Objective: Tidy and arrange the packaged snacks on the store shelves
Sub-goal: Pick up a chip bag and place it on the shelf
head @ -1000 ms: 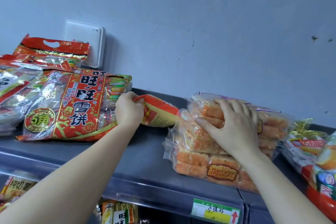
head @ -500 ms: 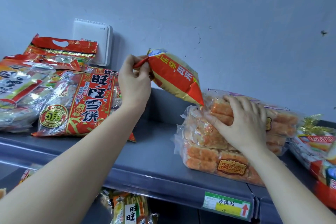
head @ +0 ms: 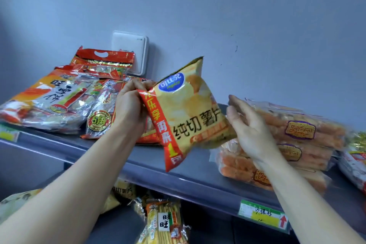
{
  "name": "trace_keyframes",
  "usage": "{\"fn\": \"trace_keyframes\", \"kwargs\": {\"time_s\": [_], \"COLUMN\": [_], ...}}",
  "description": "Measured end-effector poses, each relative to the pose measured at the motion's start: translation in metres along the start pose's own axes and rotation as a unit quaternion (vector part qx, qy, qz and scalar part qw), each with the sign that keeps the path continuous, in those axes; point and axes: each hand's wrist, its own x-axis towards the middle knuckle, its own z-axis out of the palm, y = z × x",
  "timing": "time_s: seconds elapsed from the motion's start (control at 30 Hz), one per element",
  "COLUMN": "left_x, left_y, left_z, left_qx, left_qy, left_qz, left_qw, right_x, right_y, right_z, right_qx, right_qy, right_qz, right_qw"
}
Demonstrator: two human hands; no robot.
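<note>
My left hand pinches the top left corner of a yellow potato chip bag with a red stripe, holding it upright above the grey shelf. My right hand hovers with relaxed fingers at the bag's right edge, in front of a stack of clear packs of orange biscuits. It holds nothing. To the left lie red and clear rice cracker bags, piled flat on the shelf.
A white wall box sits behind the cracker bags. More snack packs lie at the far right. A price label hangs on the shelf's front edge. Below, yellow bags fill the lower shelf.
My left hand has lifted the chip bag off the shelf and turned its front toward me. My right hand has come off the biscuit stack and moved up toward the bag.
</note>
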Motion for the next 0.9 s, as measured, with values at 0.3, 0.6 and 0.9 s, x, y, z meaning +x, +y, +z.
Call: {"fn": "trace_keyframes", "kwargs": {"time_s": [0.3,0.6,0.9], "left_x": [-0.055,-0.1,-0.107], "left_y": [0.031,0.057,0.057], "left_z": [-0.043,-0.127,-0.274], "left_qx": [0.057,0.151,0.314], "left_qy": [0.032,0.159,0.229], "left_qz": [0.018,0.016,-0.116], "left_qw": [0.998,0.975,0.914], "right_x": [-0.045,-0.097,-0.137], "right_y": [-0.017,-0.014,0.023], "right_z": [0.05,0.129,0.249], "right_qx": [0.205,0.24,0.184], "right_qy": [-0.188,-0.218,-0.277], "right_qz": [0.047,0.056,0.194], "right_qw": [0.959,0.944,0.923]}}
